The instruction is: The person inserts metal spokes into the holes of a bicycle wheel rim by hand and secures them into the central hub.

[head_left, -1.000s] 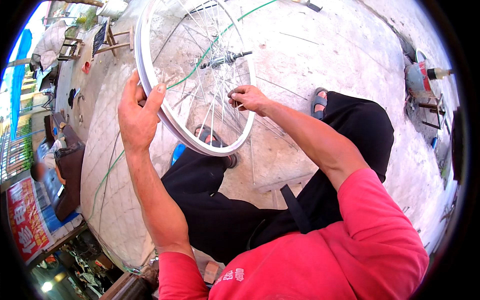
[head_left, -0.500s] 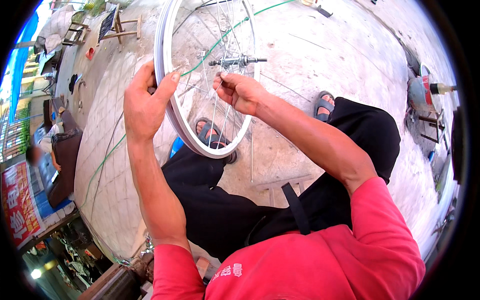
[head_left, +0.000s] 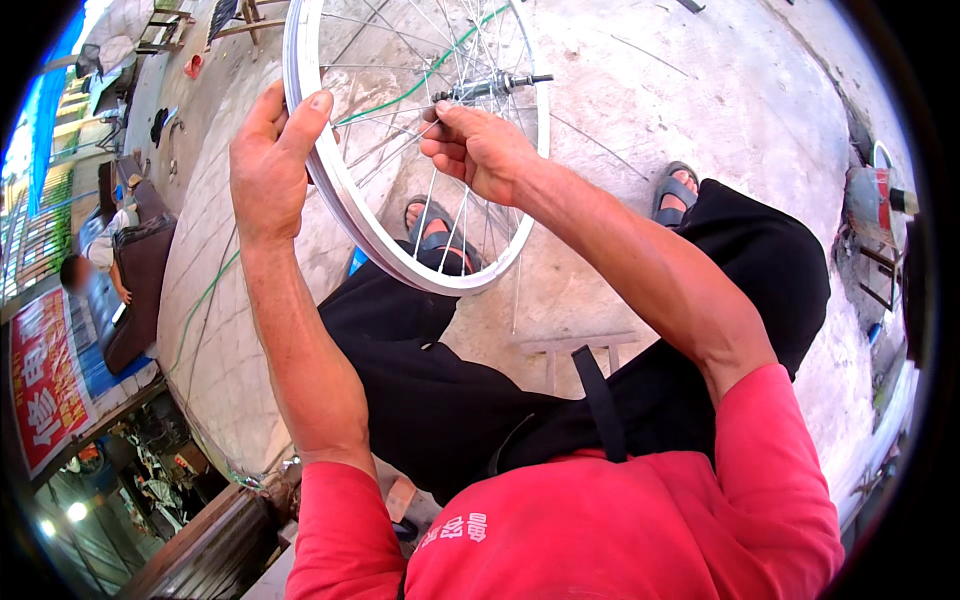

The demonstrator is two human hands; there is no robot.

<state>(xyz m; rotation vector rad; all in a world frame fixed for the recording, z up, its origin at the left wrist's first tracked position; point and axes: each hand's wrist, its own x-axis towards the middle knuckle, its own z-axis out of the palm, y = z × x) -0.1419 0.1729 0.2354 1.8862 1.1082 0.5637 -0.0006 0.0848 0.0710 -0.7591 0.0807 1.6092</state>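
Observation:
A bicycle wheel with a silver rim (head_left: 343, 190) stands tilted in front of me, thin metal spokes running to its hub (head_left: 488, 89). My left hand (head_left: 270, 175) grips the rim's left side, thumb on the inner edge and fingers around the outside. Just below the hub, my right hand (head_left: 482, 152) has its thumb and forefinger pinched on what looks like a spoke, the other fingers curled. The exact spot under those fingertips is hidden. Below the wheel's lower edge shows one of my sandalled feet (head_left: 437, 228).
A green cord (head_left: 208, 300) crosses the concrete floor behind the wheel. Between my legs stands a low wooden frame (head_left: 577, 343). At the right is a red and grey bucket (head_left: 872, 205). Someone sits on a dark sofa (head_left: 140, 285) at the left, near a red banner (head_left: 50, 385).
The view has shifted, with the wheel and my left hand now higher and farther left in it. Both hands keep their holds; the right has moved slightly up with the hub.

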